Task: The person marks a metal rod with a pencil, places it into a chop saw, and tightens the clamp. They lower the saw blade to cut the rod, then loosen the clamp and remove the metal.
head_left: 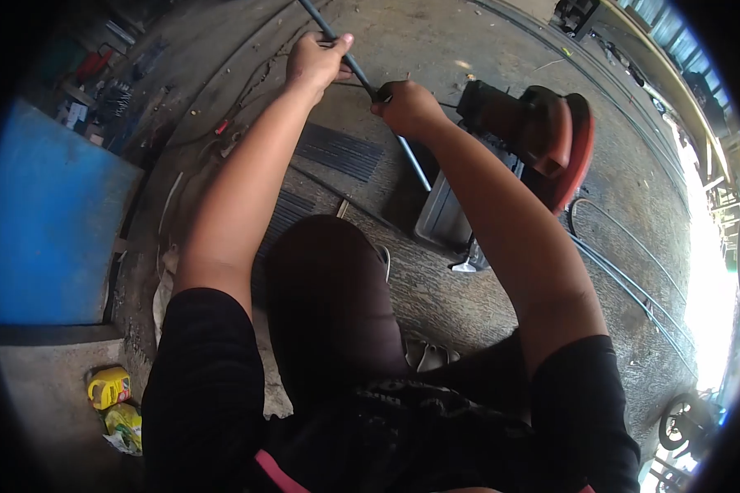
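A long thin metal rod slants from the top of the head view down toward the base of a cut-off saw. My left hand grips it higher up, with the thumb laid along it. Lower down, my right hand is wrapped round the same rod. Just right of my right hand stands the cut-off saw, with an orange-red guard and a dark motor; my right forearm hides part of its grey base. Dark ribbed strips lie on the floor below my hands.
A blue panel stands at the left. Several long rods lie on the floor at the right. A yellow container sits at the lower left. Cables run over the concrete floor, and a wheel shows at the lower right.
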The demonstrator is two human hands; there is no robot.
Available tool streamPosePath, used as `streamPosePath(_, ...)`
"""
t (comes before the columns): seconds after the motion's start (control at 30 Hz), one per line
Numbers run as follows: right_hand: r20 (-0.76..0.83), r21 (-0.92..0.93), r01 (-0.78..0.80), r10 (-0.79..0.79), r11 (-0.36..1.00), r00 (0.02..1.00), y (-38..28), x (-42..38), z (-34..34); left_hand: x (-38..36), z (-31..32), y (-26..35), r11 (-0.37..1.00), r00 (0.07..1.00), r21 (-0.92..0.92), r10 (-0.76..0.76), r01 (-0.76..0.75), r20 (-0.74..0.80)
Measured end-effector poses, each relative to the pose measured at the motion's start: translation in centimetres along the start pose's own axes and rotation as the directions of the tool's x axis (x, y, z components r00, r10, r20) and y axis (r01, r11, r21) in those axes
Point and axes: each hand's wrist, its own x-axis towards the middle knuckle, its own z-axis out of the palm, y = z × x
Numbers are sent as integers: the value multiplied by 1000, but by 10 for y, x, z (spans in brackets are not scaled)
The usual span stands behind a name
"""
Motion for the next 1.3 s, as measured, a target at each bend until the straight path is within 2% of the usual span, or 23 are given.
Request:
streamPosePath(0.13,147,-128,-57,76,990,986,39,82,55,88,-13,-95,998,980,-45,-62,55,-189)
streamPosePath(0.2,195,-269,-33,88,963,977,62,119,89,122,-22,-140,993,974,-59,-114,105,-197)
streamPosePath(0.33,265,-263,-27,99,964,959,99,183,145,174,-30,-241,970,941,-45,-243,239,-236)
streamPosePath(0.4,333,-339,25,95,941,938,113,215,174,182,-39,-274,956,918,-19,-286,292,-274)
streamPosePath(0.47,411,-348,36,118,937,904,127,233,203,172,-39,-269,753,732,-7,-642,658,-228)
streamPosePath(0.5,428,-371,34,138,928,893,135,239,213,171,-39,-296,731,712,-2,-664,682,-228)
streamPosePath(0.57,448,-383,3,183,924,875,141,242,222,185,-42,-364,757,858,414,-395,506,-328)
streamPosePath(0.6,462,-403,-14,217,915,860,141,245,226,190,-47,-386,695,914,599,-237,397,-329)
streamPosePath(0.73,469,-389,-4,201,921,860,159,249,255,187,-39,-417,581,874,653,-338,486,-350)
streamPosePath(0.8,464,-378,-106,287,920,838,159,247,266,187,-38,-424,541,852,661,-381,520,-359)
streamPosePath(0.87,471,-378,-89,274,922,838,159,245,276,186,-43,-426,490,827,673,-418,554,-376)
streamPosePath(0.93,477,-369,-76,260,926,840,162,250,292,185,-48,-425,342,825,783,-439,519,-355)
streamPosePath(0.97,479,-358,-86,263,930,838,166,251,299,184,-50,-429,312,816,789,-443,529,-371)
streamPosePath(1.07,486,-343,-117,283,932,827,160,245,297,182,-53,-430,307,795,792,-507,529,-334)
streamPosePath(1.2,467,-335,-105,263,936,844,161,247,301,182,-55,-430,290,799,802,-496,522,-340)
streamPosePath(1.3,467,-316,-91,238,944,851,163,250,307,183,-59,-428,215,803,852,-501,478,-324)
